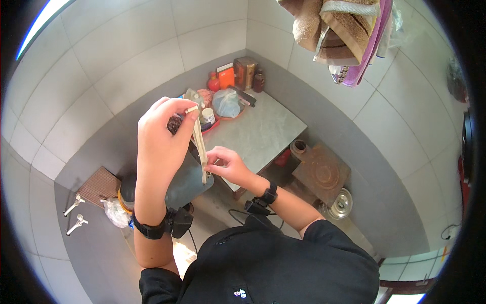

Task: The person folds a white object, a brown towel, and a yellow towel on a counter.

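A long, narrow cream-coloured strip (pixel 199 140) hangs stretched nearly upright in front of me; I cannot make out what kind of thing it is. At its upper end, my left hand (pixel 161 136) is raised and pinches it between thumb and fingertips. Lower down, the thumb and fingers of my right hand (pixel 229 165) close on the strip near its bottom end, which pokes out just below them. Both forearms wear a black wrist strap with a small dark device. Behind the strip are the edge of a grey-topped table and a blue-grey surface (pixel 188 182).
The grey table (pixel 268 131) in the corner bears a bagged blue item (pixel 227 103), a white jar (pixel 208 115), a red bottle (pixel 213 82) and boxes. Towels (pixel 344 30) hang upper right. A rusty metal plate (pixel 324 172) stands right; two white taps (pixel 76 202) are left.
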### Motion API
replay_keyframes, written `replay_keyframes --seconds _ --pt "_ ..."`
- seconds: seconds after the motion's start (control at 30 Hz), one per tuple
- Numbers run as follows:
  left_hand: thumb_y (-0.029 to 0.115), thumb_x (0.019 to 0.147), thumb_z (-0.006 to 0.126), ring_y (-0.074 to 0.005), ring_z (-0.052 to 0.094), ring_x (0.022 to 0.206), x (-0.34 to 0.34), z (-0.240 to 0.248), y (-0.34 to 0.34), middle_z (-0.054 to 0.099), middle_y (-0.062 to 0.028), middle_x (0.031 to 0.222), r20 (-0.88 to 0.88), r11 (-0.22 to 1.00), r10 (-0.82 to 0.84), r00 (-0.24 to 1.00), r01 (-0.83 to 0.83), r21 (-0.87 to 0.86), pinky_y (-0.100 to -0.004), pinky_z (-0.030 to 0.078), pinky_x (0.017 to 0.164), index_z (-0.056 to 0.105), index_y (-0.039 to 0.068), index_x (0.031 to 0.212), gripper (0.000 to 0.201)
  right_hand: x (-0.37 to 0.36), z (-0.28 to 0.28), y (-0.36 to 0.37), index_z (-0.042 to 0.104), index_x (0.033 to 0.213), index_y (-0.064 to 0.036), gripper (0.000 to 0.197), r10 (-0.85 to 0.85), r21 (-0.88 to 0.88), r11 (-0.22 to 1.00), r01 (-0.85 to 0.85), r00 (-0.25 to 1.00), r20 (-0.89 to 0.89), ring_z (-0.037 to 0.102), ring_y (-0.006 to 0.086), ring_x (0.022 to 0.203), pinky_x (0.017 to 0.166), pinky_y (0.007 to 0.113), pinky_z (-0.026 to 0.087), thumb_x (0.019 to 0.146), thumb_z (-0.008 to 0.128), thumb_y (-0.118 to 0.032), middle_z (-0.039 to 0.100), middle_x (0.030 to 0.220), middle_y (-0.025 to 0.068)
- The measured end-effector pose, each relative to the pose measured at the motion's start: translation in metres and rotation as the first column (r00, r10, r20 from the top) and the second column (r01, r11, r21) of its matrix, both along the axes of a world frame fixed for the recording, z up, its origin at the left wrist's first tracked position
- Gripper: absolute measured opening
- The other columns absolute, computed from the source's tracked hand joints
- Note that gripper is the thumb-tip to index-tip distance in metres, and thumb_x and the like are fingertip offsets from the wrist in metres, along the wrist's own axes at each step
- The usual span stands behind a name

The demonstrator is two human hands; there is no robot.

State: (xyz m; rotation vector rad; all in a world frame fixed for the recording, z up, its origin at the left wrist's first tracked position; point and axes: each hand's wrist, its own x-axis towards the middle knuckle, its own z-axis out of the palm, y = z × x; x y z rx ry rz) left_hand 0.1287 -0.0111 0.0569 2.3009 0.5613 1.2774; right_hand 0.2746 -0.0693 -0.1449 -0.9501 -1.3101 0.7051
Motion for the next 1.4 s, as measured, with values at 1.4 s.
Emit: replay_keyframes --seconds 1.4 --pt "0.002 0.084 0.069 -0.0151 0.058 0.070 0.062 0.016 0.014 0.062 -0.0072 0.080 -0.116 0.970 0.244 0.963 -0.243 0.024 -0.0262 0.046 0.065 0.068 0.001 0.094 0.010 0.080 0.035 0.055 0.065 0.091 -0.0018 0.015 0.087 0.197 0.968 -0.158 0.940 0.331 0.061 0.0193 0.066 0.060 0.032 0.049 0.086 0.074 -0.013 0.062 0.079 0.0082"
